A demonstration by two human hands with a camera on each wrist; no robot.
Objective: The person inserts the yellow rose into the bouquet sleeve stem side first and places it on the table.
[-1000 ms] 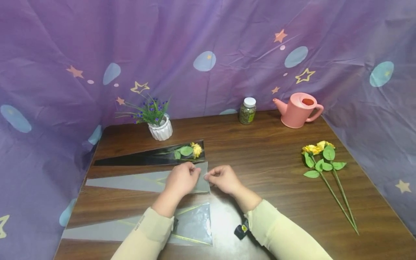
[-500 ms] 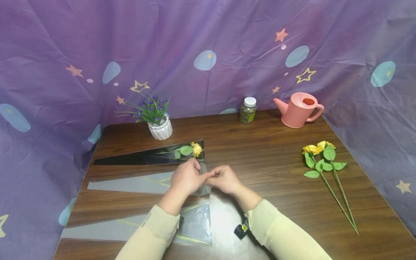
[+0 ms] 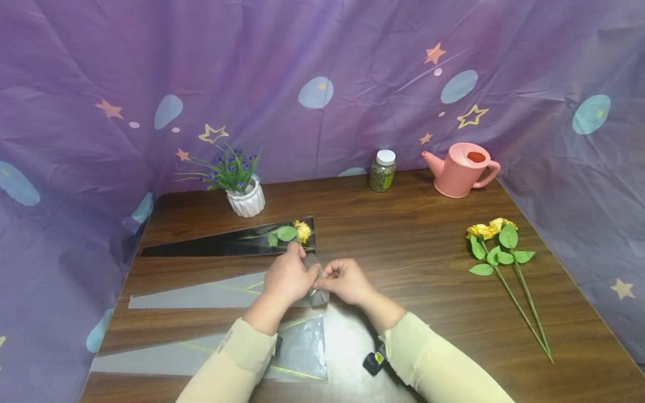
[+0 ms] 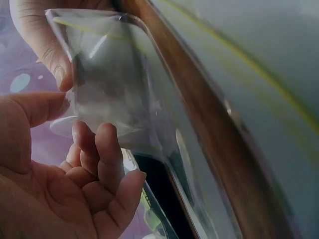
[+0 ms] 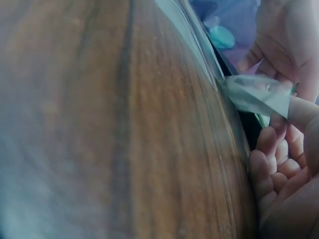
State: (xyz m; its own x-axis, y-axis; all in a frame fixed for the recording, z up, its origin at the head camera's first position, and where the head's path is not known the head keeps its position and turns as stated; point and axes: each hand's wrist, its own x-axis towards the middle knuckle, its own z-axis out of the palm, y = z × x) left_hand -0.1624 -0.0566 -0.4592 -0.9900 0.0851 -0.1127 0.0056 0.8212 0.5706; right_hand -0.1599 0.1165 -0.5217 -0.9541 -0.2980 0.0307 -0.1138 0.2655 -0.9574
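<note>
A clear flower sleeve with yellow lines (image 3: 201, 293), long and tapering, lies across the table with its wide mouth lifted. My left hand (image 3: 287, 278) pinches the mouth's edge from the left. Opposite it, my right hand (image 3: 349, 281) pinches the same edge between thumb and finger. In the left wrist view the raised sleeve mouth (image 4: 104, 69) bulges apart between the hands. The right wrist view has a folded sleeve corner (image 5: 256, 94) at the right fingertips. Just behind the hands is a black-backed sleeve (image 3: 201, 244) containing a yellow rose (image 3: 302, 231).
Another clear sleeve (image 3: 302, 347) lies flat in front, partly under the left forearm. Two yellow roses (image 3: 496, 252) lie at the right. A potted plant (image 3: 247, 200), a white-lidded jar (image 3: 383, 172) and a pink watering can (image 3: 459, 173) stand along the back by the curtain.
The flat sleeve mouth has been lifted and crumpled up between the hands. My left hand has come closer to the right, and the sleeve's narrow end has swung toward the front.
</note>
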